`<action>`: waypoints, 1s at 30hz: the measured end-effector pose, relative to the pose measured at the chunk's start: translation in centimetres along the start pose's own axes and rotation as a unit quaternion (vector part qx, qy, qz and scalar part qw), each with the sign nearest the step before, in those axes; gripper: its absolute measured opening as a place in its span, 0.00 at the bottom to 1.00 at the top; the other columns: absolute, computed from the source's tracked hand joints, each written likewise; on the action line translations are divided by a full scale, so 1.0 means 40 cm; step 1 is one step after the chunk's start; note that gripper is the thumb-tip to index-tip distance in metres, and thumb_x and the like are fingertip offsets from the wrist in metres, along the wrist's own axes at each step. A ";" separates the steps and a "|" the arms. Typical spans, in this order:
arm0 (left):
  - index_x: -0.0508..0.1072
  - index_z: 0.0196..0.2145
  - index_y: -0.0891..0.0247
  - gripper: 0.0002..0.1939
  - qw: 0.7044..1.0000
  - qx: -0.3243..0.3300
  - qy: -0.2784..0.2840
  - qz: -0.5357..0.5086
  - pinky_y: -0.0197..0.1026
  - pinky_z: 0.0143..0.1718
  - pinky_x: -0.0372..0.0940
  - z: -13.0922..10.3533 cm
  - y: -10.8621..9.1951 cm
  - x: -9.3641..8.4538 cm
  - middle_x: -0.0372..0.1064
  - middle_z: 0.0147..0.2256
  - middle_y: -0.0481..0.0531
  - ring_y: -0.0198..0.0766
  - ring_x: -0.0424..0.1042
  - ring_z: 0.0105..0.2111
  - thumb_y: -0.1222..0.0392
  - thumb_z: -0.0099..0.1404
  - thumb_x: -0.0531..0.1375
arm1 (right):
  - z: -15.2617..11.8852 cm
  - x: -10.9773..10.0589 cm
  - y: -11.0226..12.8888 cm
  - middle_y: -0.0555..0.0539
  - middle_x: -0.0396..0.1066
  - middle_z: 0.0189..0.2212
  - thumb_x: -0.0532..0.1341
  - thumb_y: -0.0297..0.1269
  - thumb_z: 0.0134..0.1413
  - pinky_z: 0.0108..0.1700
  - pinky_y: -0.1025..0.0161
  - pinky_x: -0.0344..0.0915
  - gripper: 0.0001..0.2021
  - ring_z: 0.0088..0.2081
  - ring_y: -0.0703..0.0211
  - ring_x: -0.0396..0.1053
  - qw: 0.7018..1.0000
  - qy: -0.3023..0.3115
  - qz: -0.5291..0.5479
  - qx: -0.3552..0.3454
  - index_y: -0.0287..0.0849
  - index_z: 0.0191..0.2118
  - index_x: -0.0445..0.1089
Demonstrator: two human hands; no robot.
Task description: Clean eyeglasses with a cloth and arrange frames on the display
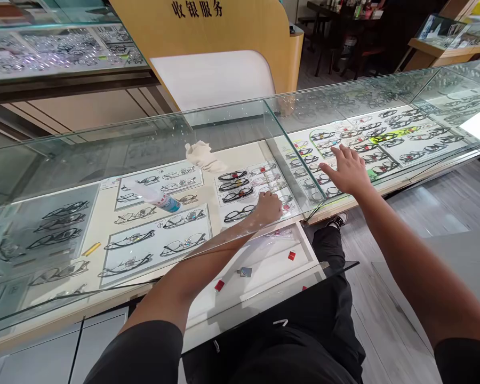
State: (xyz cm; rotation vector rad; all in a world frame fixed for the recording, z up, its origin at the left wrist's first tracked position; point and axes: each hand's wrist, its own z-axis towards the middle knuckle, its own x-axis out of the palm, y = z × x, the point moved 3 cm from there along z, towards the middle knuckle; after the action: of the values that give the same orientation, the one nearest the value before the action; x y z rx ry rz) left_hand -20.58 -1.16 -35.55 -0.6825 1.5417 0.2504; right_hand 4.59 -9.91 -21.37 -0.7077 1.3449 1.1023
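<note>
My left hand (pixel 269 208) reaches into the glass display case (pixel 228 114), low over the rows of eyeglasses. Its fingers are curled, and whatever they hold, if anything, is hidden. Beside it on the left lie black-framed eyeglasses (pixel 240 213), with more dark eyeglasses (pixel 234 185) just behind. Pale, clear-framed eyeglasses (pixel 278 186) sit just beyond the knuckles. My right hand (pixel 349 172), fingers spread and holding nothing, is over the right section of the case; whether it touches the glass I cannot tell.
A spray bottle (pixel 160 198) and a crumpled white cloth (pixel 203 156) lie inside the case. An upright glass divider (pixel 290 144) stands between my hands. Below my left forearm an open drawer (pixel 260 290) holds red tags (pixel 292 256) and a small grey piece (pixel 245 272).
</note>
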 end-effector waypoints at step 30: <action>0.81 0.38 0.57 0.09 0.959 0.116 0.064 -0.251 0.54 0.60 0.61 -0.396 -0.276 -0.295 0.81 0.50 0.53 0.49 0.75 0.55 0.52 0.74 0.65 | 0.001 0.000 -0.001 0.31 0.52 0.80 0.50 0.65 0.70 0.77 0.31 0.51 0.44 0.79 0.28 0.51 1.000 0.003 0.019 0.012 0.38 0.79 0.58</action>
State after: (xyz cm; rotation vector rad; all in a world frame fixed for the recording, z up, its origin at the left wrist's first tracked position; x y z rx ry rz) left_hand -28.14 -15.49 -19.75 -0.8871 1.4370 -0.3575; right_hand 4.65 -9.90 -21.37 -0.6700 1.3804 1.1129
